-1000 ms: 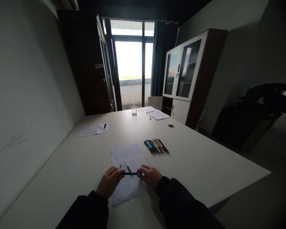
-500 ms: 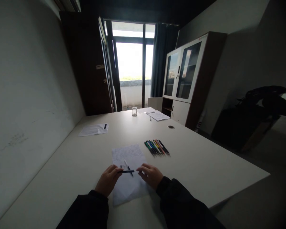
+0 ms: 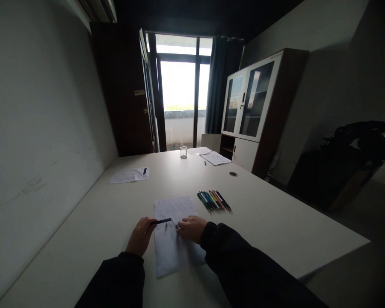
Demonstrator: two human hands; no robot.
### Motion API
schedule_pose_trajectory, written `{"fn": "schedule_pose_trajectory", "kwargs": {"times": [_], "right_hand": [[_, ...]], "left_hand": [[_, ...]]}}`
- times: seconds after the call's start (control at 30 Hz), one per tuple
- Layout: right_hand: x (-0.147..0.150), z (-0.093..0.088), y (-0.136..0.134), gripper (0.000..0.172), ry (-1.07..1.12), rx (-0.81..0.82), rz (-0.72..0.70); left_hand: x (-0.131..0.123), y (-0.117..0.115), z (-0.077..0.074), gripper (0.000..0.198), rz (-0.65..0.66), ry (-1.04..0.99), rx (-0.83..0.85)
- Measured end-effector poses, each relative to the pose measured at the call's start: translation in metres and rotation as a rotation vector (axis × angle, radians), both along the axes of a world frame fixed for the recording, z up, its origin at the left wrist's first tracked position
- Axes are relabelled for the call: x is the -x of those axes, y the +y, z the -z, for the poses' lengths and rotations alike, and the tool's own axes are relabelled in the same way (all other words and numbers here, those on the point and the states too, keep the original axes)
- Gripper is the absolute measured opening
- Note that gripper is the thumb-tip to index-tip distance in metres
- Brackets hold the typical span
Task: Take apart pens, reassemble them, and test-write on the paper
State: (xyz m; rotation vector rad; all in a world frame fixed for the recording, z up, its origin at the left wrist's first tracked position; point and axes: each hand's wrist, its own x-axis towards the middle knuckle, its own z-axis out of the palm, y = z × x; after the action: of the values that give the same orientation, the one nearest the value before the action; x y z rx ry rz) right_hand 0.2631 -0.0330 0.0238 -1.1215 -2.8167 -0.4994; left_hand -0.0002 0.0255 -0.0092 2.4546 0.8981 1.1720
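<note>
From the head camera, a long white table (image 3: 269, 222) runs from the person toward a bright glazed balcony door (image 3: 182, 90), with a bare pale wall (image 3: 35, 119) along its left edge and a dark curtain (image 3: 218, 85) beside the glass. A cabinet with glass doors (image 3: 253, 102) stands at the far right of the table. Close to the person lies a sheet of paper (image 3: 175, 252), handwritten on its far half. The left hand (image 3: 140, 235) pinches a dark pen barrel (image 3: 162, 221) at its near end, and the barrel points right, just above the sheet's upper part. The right hand (image 3: 191, 228) rests knuckles up on the sheet, fingers curled down. Whether it grips anything cannot be told. Two small loose parts (image 3: 167, 224) lie on the paper between the hands, too small to identify. A row of coloured pens (image 3: 214, 200) lies side by side just right of the sheet. Farther off are a second paper (image 3: 130, 175), a glass jar (image 3: 183, 152), more sheets (image 3: 215, 158) and a round cable port (image 3: 233, 174). A dark heap (image 3: 359, 141) at the right is lost in shadow, and both dark sleeves are cut off by the lower edge.
</note>
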Motion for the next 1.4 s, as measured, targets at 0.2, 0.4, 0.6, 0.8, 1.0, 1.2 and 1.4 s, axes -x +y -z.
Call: {"fn": "schedule_pose_trajectory", "kwargs": {"times": [0.2,0.4,0.6,0.8,1.0,1.2,1.4], "right_hand": [[0.000,0.003,0.006,0.025,-0.073,-0.025,-0.122],[-0.008,0.003,0.006,0.023,0.005,0.006,-0.158],[-0.027,-0.009,-0.007,0.011,0.333,0.064,-0.002],[-0.035,-0.014,-0.024,0.012,1.004,0.114,0.283],[-0.020,0.004,-0.028,0.030,1.525,0.288,0.311],[-0.012,0.014,-0.026,0.033,1.791,0.393,0.305],[-0.013,0.014,-0.029,0.032,1.859,0.455,0.285]], "left_hand": [[0.000,0.000,0.000,0.017,-0.004,-0.014,0.013],[0.001,0.000,0.000,0.017,-0.002,-0.023,0.022],[0.002,0.002,0.003,0.018,0.000,-0.032,0.036],[0.001,0.002,0.004,0.020,0.011,-0.048,0.069],[0.000,0.000,0.000,0.019,0.031,-0.064,0.092],[-0.002,-0.001,-0.005,0.018,0.042,-0.068,0.104],[-0.003,-0.002,-0.004,0.020,0.042,-0.057,0.109]]}}
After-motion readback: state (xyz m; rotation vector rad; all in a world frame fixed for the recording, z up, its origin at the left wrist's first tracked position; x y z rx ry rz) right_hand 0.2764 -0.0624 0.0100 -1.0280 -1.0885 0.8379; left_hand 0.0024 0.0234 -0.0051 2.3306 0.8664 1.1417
